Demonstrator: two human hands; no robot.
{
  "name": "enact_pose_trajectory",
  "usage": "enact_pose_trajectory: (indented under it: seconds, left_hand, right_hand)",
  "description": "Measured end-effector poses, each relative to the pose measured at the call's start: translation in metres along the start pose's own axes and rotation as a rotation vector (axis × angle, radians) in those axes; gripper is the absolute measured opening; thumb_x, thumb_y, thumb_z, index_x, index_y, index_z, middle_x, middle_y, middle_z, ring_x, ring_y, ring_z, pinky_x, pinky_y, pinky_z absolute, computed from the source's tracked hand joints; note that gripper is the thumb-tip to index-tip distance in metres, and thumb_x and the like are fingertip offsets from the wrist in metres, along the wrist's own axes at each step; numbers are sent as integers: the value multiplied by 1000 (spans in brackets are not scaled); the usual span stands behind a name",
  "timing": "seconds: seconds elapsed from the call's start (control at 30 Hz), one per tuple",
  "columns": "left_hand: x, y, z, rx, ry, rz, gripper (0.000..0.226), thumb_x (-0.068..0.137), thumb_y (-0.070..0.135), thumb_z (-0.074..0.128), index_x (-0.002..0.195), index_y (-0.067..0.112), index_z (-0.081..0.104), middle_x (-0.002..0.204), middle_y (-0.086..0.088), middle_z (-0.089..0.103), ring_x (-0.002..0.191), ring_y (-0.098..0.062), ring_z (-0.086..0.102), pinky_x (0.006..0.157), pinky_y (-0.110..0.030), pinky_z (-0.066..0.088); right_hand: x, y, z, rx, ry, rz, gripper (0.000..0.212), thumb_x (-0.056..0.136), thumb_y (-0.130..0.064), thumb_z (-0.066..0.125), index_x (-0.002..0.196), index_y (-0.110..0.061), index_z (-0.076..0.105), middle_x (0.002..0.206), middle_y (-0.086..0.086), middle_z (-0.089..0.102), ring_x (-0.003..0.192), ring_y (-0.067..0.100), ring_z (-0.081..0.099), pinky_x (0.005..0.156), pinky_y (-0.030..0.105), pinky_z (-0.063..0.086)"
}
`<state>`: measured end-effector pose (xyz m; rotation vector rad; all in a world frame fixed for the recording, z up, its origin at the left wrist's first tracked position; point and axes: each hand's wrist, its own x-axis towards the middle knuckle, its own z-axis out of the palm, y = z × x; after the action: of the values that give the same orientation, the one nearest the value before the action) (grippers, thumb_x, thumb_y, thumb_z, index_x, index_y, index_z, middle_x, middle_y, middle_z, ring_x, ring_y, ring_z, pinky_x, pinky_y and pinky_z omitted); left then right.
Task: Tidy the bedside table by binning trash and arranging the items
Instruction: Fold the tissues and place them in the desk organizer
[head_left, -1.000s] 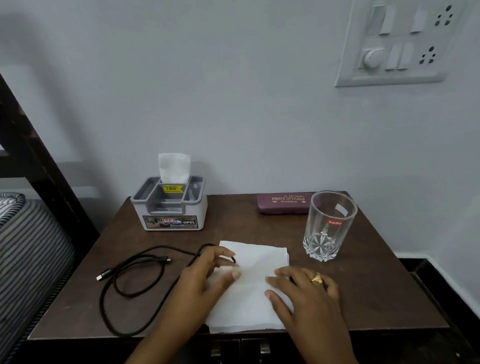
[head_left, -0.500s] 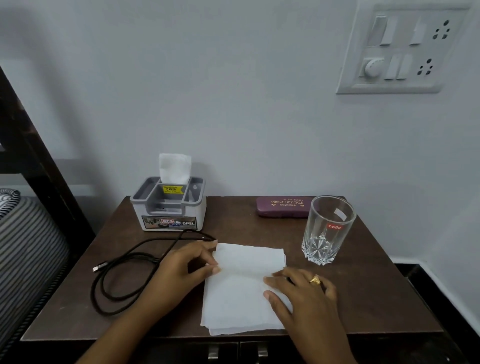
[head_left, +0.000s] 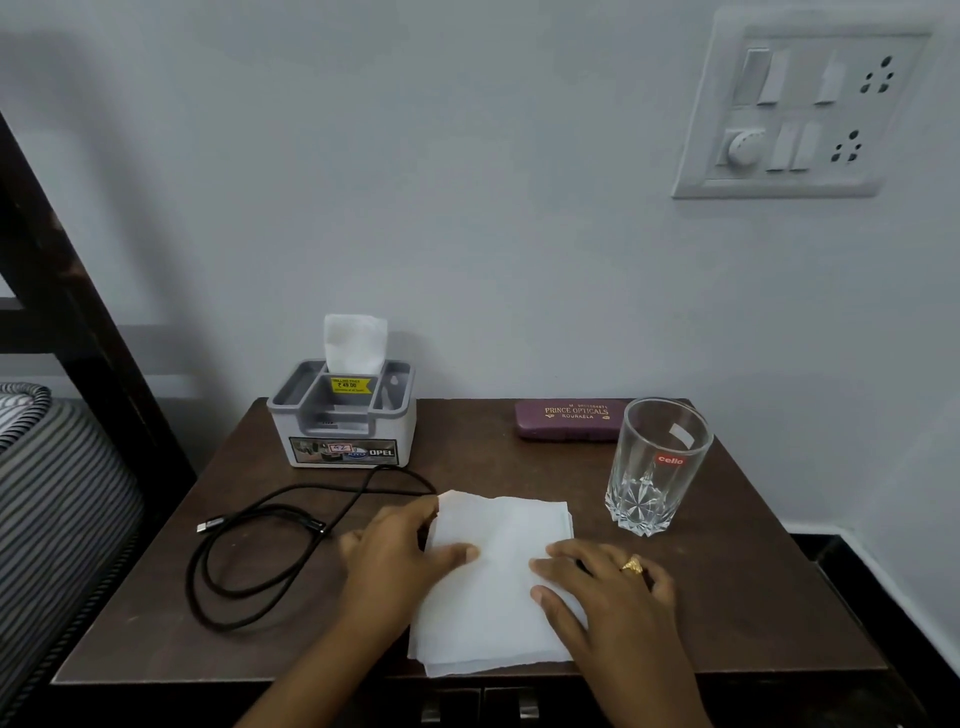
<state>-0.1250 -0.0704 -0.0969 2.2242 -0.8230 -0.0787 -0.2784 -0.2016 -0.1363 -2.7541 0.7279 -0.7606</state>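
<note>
A white tissue (head_left: 493, 582), folded flat, lies at the front middle of the brown bedside table (head_left: 753, 597). My left hand (head_left: 400, 556) pinches the tissue's left edge between thumb and fingers. My right hand (head_left: 602, 592), with a gold ring, rests flat on the tissue's right side, pressing it down. A black cable (head_left: 270, 540) lies in loose loops on the table's left half, one end passing under my left hand.
A grey tissue holder (head_left: 343, 421) with a tissue sticking up stands at the back left. A maroon spectacle case (head_left: 569, 420) lies at the back, and a clear glass (head_left: 654, 467) stands right of the tissue. A striped mattress (head_left: 57, 509) is on the left.
My left hand has shifted along the tissue's left edge, folding it narrower, and the cable loops have been pushed left. My right hand stays put on the tissue.
</note>
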Motion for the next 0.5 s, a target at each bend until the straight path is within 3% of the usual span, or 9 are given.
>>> enact_pose_trajectory:
  seconds: [0.13, 0.2, 0.3, 0.37, 0.43, 0.5]
  left_hand:
    - [-3, 7, 3, 15, 65, 26, 47, 74, 40, 70, 116, 51, 52, 98, 27, 57, 99, 4, 47, 78, -24, 12]
    - [-7, 7, 4, 107, 141, 86, 51, 75, 40, 71, 119, 54, 48, 94, 25, 57, 92, 4, 48, 83, -23, 15]
    - [-9, 5, 8, 144, 175, 170, 56, 73, 31, 76, 124, 42, 54, 87, 11, 70, 81, -3, 56, 96, -31, 35]
    - [-8, 6, 9, 104, 144, 132, 58, 74, 30, 76, 125, 41, 53, 92, 7, 71, 85, -4, 56, 99, -34, 41]
    - [-9, 9, 8, -24, 130, 110, 62, 74, 28, 76, 123, 50, 47, 101, 16, 66, 94, 0, 57, 94, -24, 45]
    - [-16, 14, 4, -152, 115, 137, 67, 73, 25, 77, 117, 62, 42, 98, 37, 56, 91, 15, 54, 81, -2, 41]
  right_hand:
    - [1, -1, -2, 0, -9, 11, 22, 79, -52, 42, 90, -50, 61, 99, -30, 60, 100, -2, 42, 88, 34, 23]
    - [1, -2, -3, -10, -7, 5, 22, 78, -52, 42, 90, -50, 61, 99, -30, 61, 100, -2, 42, 88, 35, 23]
    - [2, -3, -5, -17, -17, 7, 23, 78, -52, 43, 89, -50, 62, 99, -29, 62, 100, -2, 42, 88, 35, 24]
    - [1, -2, -6, -12, -38, 8, 23, 78, -52, 43, 89, -50, 62, 99, -29, 62, 99, -3, 42, 88, 35, 24]
    - [-1, -2, -7, 5, -62, 12, 23, 78, -52, 42, 90, -50, 62, 99, -30, 61, 98, -4, 46, 88, 36, 26]
    - [-1, -1, -10, 22, -81, 24, 23, 78, -52, 42, 91, -49, 61, 100, -30, 61, 96, -4, 50, 88, 37, 33]
